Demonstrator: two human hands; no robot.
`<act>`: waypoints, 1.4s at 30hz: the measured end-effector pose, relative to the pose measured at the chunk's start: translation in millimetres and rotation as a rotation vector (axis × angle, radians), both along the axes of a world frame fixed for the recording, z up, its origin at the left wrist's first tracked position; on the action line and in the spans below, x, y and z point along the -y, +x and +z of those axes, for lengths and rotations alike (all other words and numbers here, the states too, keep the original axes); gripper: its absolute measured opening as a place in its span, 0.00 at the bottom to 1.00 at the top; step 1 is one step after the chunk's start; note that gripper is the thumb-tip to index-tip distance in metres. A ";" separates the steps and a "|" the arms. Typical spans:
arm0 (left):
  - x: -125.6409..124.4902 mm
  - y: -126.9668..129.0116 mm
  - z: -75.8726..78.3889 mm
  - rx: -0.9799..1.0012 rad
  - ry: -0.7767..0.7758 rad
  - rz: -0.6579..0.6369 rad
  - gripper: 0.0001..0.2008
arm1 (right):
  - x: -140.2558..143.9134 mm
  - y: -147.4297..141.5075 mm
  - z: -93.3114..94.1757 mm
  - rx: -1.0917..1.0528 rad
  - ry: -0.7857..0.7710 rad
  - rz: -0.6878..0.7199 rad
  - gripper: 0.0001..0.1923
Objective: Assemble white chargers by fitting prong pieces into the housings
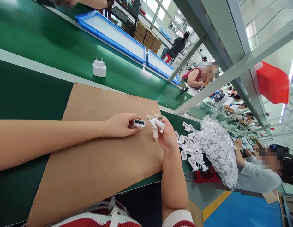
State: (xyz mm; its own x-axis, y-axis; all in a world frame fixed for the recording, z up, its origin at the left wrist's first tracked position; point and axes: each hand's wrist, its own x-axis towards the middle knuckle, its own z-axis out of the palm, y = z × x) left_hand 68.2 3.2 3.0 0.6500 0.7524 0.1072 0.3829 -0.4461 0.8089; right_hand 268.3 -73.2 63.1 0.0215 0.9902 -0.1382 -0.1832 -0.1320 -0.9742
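Observation:
My left hand [120, 124] lies on a brown cardboard sheet [94, 170] and grips a white charger shell [138, 124], its open end turned toward my right hand. My right hand [165, 134], with taped fingertips, holds a small white part [158, 123] just right of the shell, close to its opening. Whether the part touches the shell I cannot tell.
A finished white plug adapter [99, 67] stands on the green conveyor belt [54, 34]. Loose white shells [188, 148] and a clear bag of them [218, 148] lie to the right. Blue trays [113, 33] sit across the belt. Other people work further along the line.

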 end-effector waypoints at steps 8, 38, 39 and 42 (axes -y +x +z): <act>-0.5 -0.4 2.5 0.015 -0.028 0.006 0.27 | -1.0 -7.5 -7.3 0.105 0.109 -0.025 0.27; -6.8 -1.4 4.4 0.045 0.002 -0.046 0.18 | -19.8 -18.9 -18.1 1.146 0.540 -0.003 0.14; -7.0 -1.4 4.4 0.043 0.001 -0.048 0.18 | -20.0 -19.0 -18.2 1.156 0.533 -0.004 0.14; -7.2 -1.4 3.4 0.054 -0.008 -0.049 0.18 | -19.1 -19.6 -19.2 1.178 0.542 -0.026 0.14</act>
